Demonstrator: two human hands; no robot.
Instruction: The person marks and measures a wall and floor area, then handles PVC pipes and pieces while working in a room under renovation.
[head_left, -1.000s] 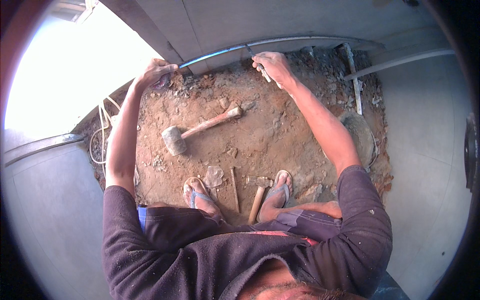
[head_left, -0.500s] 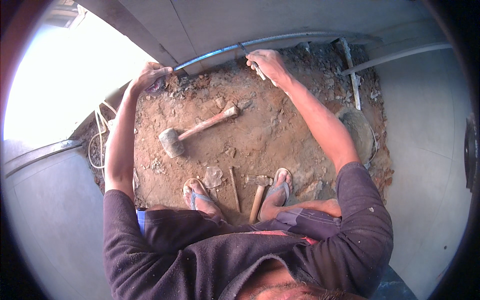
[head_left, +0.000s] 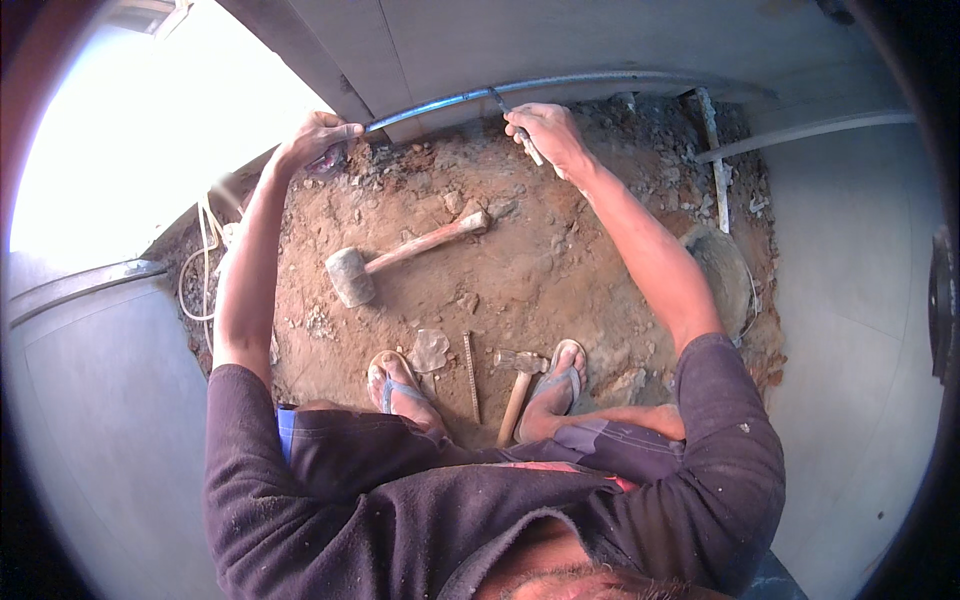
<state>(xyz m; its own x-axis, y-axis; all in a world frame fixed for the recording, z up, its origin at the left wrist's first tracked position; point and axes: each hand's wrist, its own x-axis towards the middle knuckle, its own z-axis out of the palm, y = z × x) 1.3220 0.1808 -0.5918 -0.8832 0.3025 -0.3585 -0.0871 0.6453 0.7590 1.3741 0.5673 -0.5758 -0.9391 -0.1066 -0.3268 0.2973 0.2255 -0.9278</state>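
The long, narrow strip [head_left: 440, 104] in front of you runs along the foot of the grey panel [head_left: 560, 35], at the far edge of the dug earth [head_left: 540, 255]. It is glossy bright blue near its left end and turns dull grey toward the right; its bowed line may be partly the lens. Your left hand [head_left: 318, 138] is closed on that left end, the thumb laid out toward the strip. Just below that hand sits a dark, purplish rounded object [head_left: 328, 160]; you cannot tell from here whether your fingers hold it too.

Your hands are well apart. Your right hand [head_left: 550, 135] is clamped around a small slim tool [head_left: 531, 150] with a pale lower end, its dark tip meeting the strip to the right of your left hand. The tool's exact kind is too small to tell.

Between your forearms lies a mallet [head_left: 350, 278] with a grey head and wooden handle. Nearer to you, a claw-less hammer [head_left: 520, 361] rests beside your right foot, and a ribbed rod [head_left: 472, 375] lies between your feet.

Compared with half a second ago, the strip, both hands and the mallet all sit slightly farther right in your view, as if your head had turned a little. Your grip on the strip and on the tool looks the same, and the tip meets about the same stretch of it.
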